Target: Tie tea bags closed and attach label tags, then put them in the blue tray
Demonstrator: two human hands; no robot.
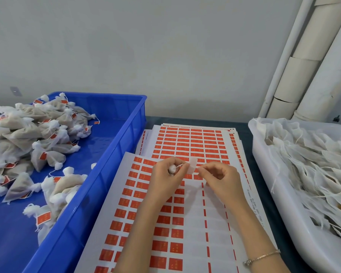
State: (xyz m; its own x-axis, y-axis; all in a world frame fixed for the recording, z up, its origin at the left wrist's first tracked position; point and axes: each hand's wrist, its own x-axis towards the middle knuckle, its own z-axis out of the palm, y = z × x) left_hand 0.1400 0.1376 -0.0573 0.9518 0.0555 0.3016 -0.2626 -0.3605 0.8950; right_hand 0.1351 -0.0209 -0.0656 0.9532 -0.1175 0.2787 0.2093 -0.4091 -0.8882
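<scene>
My left hand [163,174] is curled round a tea bag [172,170]. Only its white gathered top shows between thumb and fingers, and its string [180,165] runs out toward my right hand [220,177]. The fingers of that hand pinch a peeled label [192,164], pale side toward me, right at the string's end. Both hands hover over the label sheet [130,194] on the counter [246,127].

The step, as I judge it, is closing the label over the string. To do it well I should hold the string taut, lay it across the label's middle, then fold and press from the crease outward so the edges meet and no sticky margin is left bare. A slack string would likely slip out of the fold.

The blue tray [110,154] lies to the left of my left fingers, with a heap of tagged bags [28,134] in it. The white tub [264,154] of untagged bags [303,164] sits to the right of my right fingers.
</scene>
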